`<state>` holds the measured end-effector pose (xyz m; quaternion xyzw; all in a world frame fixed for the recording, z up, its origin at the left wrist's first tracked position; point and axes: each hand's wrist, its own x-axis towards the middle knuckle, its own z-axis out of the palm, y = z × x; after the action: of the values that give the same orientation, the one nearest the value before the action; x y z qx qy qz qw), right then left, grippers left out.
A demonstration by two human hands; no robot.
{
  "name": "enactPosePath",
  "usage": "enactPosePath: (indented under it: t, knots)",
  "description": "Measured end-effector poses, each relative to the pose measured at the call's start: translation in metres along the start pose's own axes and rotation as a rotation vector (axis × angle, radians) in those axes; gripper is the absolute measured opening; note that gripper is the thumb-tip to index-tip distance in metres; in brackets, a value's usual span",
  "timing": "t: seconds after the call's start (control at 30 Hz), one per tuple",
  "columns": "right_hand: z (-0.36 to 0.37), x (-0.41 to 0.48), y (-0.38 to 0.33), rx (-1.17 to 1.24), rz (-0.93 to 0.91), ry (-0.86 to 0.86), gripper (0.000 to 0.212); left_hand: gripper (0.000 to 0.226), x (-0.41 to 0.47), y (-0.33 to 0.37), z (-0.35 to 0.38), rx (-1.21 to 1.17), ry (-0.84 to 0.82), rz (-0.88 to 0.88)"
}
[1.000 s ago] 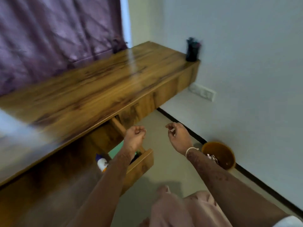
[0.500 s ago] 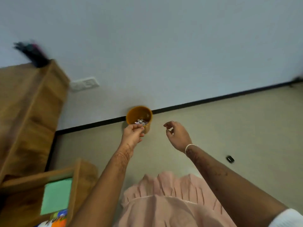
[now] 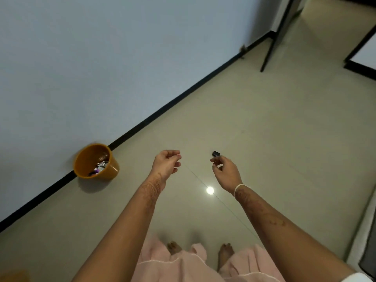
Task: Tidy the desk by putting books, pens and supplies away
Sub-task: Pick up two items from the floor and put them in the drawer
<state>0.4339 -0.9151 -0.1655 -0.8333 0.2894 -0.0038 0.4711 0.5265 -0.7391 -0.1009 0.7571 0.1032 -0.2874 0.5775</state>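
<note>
The left hand (image 3: 166, 164) and right hand (image 3: 225, 172) hang mid-frame, fingers (image 3: 175, 157) loosely curled, holding nothing. An orange bin (image 3: 111, 170) stands at the left.

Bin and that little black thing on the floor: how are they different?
The bin is orange and big; the black thing is dark and tiny. The bin stands against the wall; the black thing lies out on the open floor. The bin is an open cup with scraps inside; the black thing looks like a small closed block. Both rest on the floor.
</note>
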Motion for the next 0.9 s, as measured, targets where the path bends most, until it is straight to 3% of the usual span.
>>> enactPosePath:
  t: [0.37, 0.73, 0.9]
  knots:
    - [-0.055, 0.015, 0.201, 0.148, 0.438, 0.196, 0.021, 0.016, 0.046, -0.061, 0.183, 0.177, -0.223, -0.106]
    - [0.052, 0.108, 0.508, 0.153, 0.791, 0.35, 0.02, 0.014, 0.25, -0.265, 0.333, 0.399, -0.383, -0.144]
    - [0.115, 0.162, 0.609, 0.151, 0.808, 0.413, 0.041, 0.015, 0.342, -0.361, 0.379, 0.417, -0.395, -0.152]
